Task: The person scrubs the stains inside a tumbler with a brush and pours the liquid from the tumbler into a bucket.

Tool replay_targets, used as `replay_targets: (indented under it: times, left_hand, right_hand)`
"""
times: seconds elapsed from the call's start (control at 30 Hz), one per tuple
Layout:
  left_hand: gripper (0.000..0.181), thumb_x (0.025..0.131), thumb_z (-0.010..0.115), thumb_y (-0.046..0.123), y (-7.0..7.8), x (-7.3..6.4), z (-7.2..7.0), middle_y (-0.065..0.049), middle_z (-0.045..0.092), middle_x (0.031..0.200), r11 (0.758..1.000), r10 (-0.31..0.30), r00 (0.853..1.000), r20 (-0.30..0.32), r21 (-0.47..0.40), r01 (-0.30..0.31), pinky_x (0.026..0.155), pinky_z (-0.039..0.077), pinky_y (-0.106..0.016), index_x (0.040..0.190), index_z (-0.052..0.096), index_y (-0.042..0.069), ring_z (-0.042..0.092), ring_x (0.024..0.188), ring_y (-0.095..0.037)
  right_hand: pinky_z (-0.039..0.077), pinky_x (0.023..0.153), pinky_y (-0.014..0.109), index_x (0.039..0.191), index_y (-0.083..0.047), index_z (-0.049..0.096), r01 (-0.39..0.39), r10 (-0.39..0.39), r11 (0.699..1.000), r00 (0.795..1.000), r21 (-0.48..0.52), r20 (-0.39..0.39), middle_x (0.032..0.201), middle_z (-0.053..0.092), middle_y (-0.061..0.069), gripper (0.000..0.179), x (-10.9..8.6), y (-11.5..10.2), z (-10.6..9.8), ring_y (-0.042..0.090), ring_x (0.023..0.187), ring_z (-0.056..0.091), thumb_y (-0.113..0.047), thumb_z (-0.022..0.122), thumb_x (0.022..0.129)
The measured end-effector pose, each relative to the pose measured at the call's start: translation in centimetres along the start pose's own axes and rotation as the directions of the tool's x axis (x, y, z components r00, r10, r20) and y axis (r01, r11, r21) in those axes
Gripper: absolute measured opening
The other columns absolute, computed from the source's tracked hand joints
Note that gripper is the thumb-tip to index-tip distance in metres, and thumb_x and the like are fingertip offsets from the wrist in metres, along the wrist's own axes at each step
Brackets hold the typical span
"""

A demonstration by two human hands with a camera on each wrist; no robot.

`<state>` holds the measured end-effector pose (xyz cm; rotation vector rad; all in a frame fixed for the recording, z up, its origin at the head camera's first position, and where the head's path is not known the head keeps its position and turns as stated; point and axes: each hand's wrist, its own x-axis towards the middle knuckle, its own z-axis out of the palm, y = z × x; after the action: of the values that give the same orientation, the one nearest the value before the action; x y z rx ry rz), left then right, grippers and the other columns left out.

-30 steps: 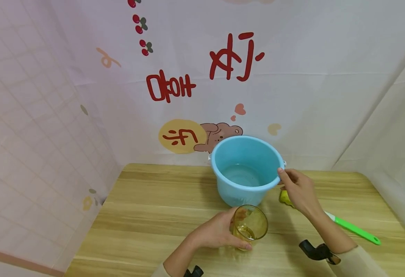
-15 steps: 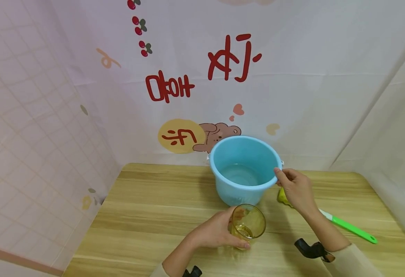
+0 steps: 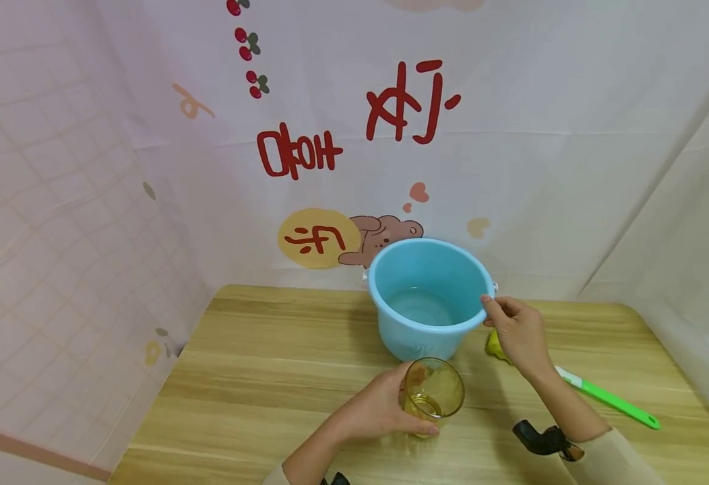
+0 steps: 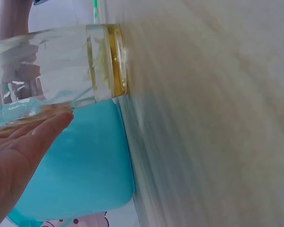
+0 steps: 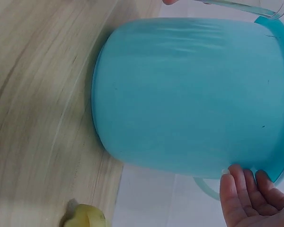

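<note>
I am working over a broad, pale wood-grained table (image 3: pixel 269 337) that is spreading out beneath the 2 hands. Beyond the left hand and left of the right, a round light-blue plastic bucket (image 3: pixel 418 341) is standing upright. My right hand (image 3: pixel 521 337) is pinching its rim, thumb over the edge and fingers curling below; a gentle, steadying hold is seeming best, since a hard pull could tip it. My left hand (image 3: pixel 374 407) is gripping a tall amber-tinted glass (image 3: pixel 436 391) from its left side, thumb in front; the mouth is facing upward, and whether the foot is touching the tabletop I cannot tell. I am judging that even pressure from 2 sides, a level wrist and clearance from the bucket are suiting smooth glass. Beside the right wrist a slim green plastic handle (image 3: pixel 618 402) is lying; left of that palm a lumpy yellow piece (image 3: pixel 495 347) is partly showing.
</note>
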<state>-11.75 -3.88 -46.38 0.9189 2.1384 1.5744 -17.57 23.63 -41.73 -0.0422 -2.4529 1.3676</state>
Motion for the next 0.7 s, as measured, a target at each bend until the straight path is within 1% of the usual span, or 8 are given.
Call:
replay_targets:
  times: [0.1, 0.17, 0.27, 0.37, 0.53, 0.7]
  left_hand:
    - [0.087, 0.08, 0.095, 0.024, 0.1, -0.1, 0.1, 0.011, 0.06, 0.141, 1.0, -0.008, 1.0, -0.021, -0.003, 0.008, 0.114, 0.043, -0.032, 0.152, 0.047, 0.031, 0.055, 0.131, -0.009]
    - [0.085, 0.08, 0.095, 0.024, 0.0, -0.2, 0.2, 0.011, 0.061, 0.14, 1.0, -0.013, 0.999, -0.031, -0.01, 0.012, 0.113, 0.043, -0.033, 0.151, 0.048, 0.03, 0.056, 0.13, -0.009]
    - [0.084, 0.079, 0.096, 0.023, -0.1, -0.3, 0.3, 0.007, 0.062, 0.139, 1.0, -0.017, 0.999, -0.048, -0.02, 0.016, 0.113, 0.044, -0.033, 0.15, 0.05, 0.027, 0.058, 0.129, -0.013]
    - [0.084, 0.079, 0.096, 0.023, -0.2, -0.4, 0.3, 0.004, 0.063, 0.139, 0.999, -0.022, 0.997, -0.073, -0.028, 0.02, 0.113, 0.044, -0.033, 0.149, 0.051, 0.025, 0.059, 0.129, -0.016]
    - [0.085, 0.078, 0.096, 0.024, -0.1, -0.8, 0.1, 0.004, 0.063, 0.139, 0.999, -0.037, 0.993, -0.108, -0.021, 0.035, 0.112, 0.044, -0.033, 0.149, 0.051, 0.026, 0.059, 0.129, -0.016]
    - [0.085, 0.077, 0.097, 0.023, 0.2, -1.4, -0.3, 0.001, 0.064, 0.139, 0.998, -0.061, 0.989, -0.134, -0.024, 0.058, 0.111, 0.045, -0.033, 0.149, 0.052, 0.023, 0.059, 0.128, -0.017]
  right_hand:
    - [0.052, 0.071, 0.017, 0.11, 0.004, 0.077, -0.01, 0.01, 1.0, 1.0, 0.002, 0.006, 0.09, 0.076, 0.009, 0.044, 0.0, -0.1, 0.1, 0.012, 0.076, 0.073, -0.038, 0.064, 0.106]
    - [0.053, 0.072, 0.016, 0.113, 0.005, 0.076, -0.022, 0.022, 1.0, 1.0, 0.011, 0.013, 0.093, 0.077, 0.011, 0.045, 0.0, -0.2, 0.1, 0.006, 0.074, 0.071, -0.039, 0.064, 0.106]
    - [0.053, 0.071, 0.016, 0.115, 0.005, 0.076, -0.033, 0.032, 0.999, 0.999, 0.019, 0.013, 0.096, 0.077, 0.014, 0.046, -0.1, -0.4, 0.1, 0.0, 0.073, 0.069, -0.039, 0.064, 0.106]
    - [0.052, 0.071, 0.015, 0.116, 0.006, 0.076, -0.037, 0.037, 0.999, 0.999, 0.017, 0.014, 0.098, 0.077, 0.016, 0.047, -0.1, -0.4, 0.0, -0.001, 0.073, 0.068, -0.039, 0.064, 0.106]
    - [0.052, 0.072, 0.013, 0.118, 0.006, 0.075, -0.042, 0.041, 0.999, 0.999, 0.025, 0.01, 0.101, 0.076, 0.018, 0.047, -0.1, -0.2, -0.1, 0.001, 0.073, 0.07, -0.038, 0.064, 0.106]
    - [0.053, 0.074, 0.013, 0.12, 0.006, 0.074, -0.044, 0.043, 0.998, 0.999, 0.04, 0.019, 0.103, 0.076, 0.019, 0.048, -0.1, -0.1, -0.3, 0.011, 0.078, 0.075, -0.039, 0.064, 0.106]
